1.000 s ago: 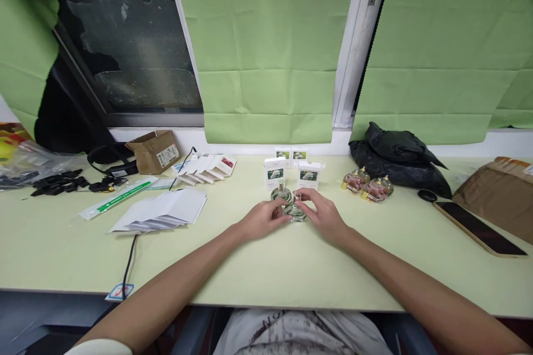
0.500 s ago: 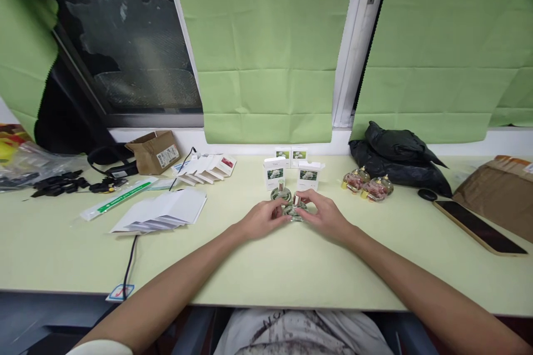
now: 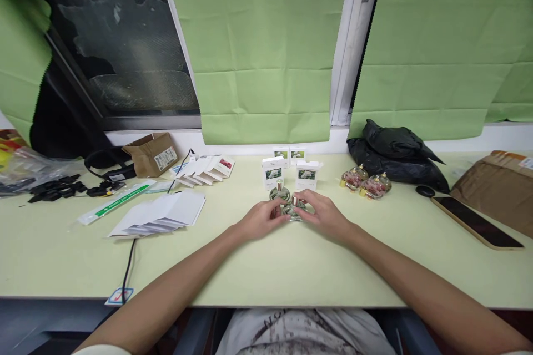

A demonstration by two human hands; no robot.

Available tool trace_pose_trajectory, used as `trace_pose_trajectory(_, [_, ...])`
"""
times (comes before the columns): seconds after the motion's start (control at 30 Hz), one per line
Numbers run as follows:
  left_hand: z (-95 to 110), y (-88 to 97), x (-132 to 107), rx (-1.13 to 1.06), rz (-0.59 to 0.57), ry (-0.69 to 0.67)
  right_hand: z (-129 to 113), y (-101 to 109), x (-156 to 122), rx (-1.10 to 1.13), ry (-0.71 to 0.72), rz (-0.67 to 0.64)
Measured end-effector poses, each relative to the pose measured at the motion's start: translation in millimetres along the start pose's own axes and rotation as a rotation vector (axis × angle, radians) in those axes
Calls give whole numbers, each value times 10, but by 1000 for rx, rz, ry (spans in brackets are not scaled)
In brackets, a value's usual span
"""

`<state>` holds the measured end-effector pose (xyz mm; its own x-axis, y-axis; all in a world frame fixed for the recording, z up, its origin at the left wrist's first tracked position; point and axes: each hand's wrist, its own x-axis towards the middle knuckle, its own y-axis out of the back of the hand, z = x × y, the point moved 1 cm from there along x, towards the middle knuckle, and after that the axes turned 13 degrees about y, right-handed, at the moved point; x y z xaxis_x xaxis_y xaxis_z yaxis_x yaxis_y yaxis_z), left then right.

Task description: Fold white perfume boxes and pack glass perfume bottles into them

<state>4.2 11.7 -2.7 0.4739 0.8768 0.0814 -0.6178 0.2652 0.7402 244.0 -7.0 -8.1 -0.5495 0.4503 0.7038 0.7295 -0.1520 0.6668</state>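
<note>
A small glass perfume bottle (image 3: 295, 212) with green inside and a shiny cap stands on the table between my hands. My left hand (image 3: 262, 218) has its fingers curled against the bottle's left side. From the right, my right hand (image 3: 322, 214) grips the same bottle, thumb low and index finger up by the cap. Just behind it, to the left, stands a second similar bottle (image 3: 280, 193). Two white boxes with a flower picture, a left box (image 3: 273, 173) and a right box (image 3: 307, 175), stand upright behind the bottles.
Smaller white boxes (image 3: 297, 155) stand farther back. Pink bottles (image 3: 366, 182), black plastic bags (image 3: 395, 152) and a phone (image 3: 477, 222) lie to the right. On the left are folded white cartons (image 3: 160, 212), a brown cardboard box (image 3: 150, 155) and a black cable (image 3: 129, 266).
The whole view has shifted slightly. Both hands stay at the front bottle, with hardly any visible movement of the fingers.
</note>
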Motion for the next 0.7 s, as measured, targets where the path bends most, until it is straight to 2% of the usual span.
trace_pose_trajectory(0.37, [-9,-4,3,2,-8,3,-37,-6,26,-9,37,25])
trace_pose_trajectory(0.7, [-21,-5,9,16,9,2,12,-39,10,41,-3,14])
